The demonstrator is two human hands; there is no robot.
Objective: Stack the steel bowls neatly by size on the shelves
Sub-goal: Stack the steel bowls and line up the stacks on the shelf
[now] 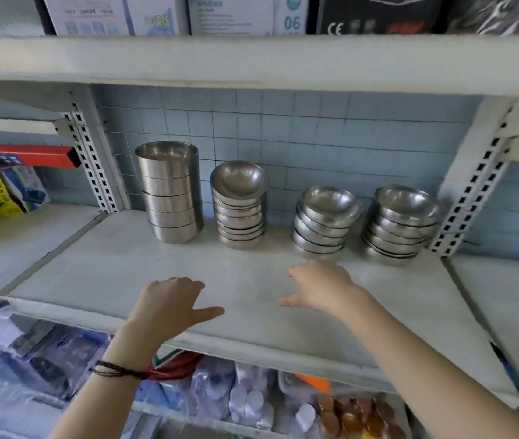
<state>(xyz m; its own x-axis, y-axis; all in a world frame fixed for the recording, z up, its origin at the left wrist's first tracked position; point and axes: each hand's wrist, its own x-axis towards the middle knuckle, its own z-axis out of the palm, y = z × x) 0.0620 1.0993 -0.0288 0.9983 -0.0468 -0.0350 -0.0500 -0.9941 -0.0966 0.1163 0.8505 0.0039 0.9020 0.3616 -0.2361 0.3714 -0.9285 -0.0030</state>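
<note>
Bowls (239, 205) stand stacked — left hand (169, 304), right hand (318, 288) seemingly empty.

bowls (239, 182): shiny steel | shelf (125, 264): matt white, scuffed | wall (315, 131): blue tile

Bright, even, cool-toned illumination with no hard shadows; only a faint band of shade lies beneath the upper shelf (252, 58). Dull, diffuse highlights sit inside the top bowls of the steel bowl stacks (239, 213). Wide-angle distortion bows the shelf edges and splays the perforated uprights (476, 185) outward. Detail is smeared throughout; the right hand (318, 289) is soft at its fingertips, and the packaged goods (236, 400) along the bottom edge are blurred.
</note>
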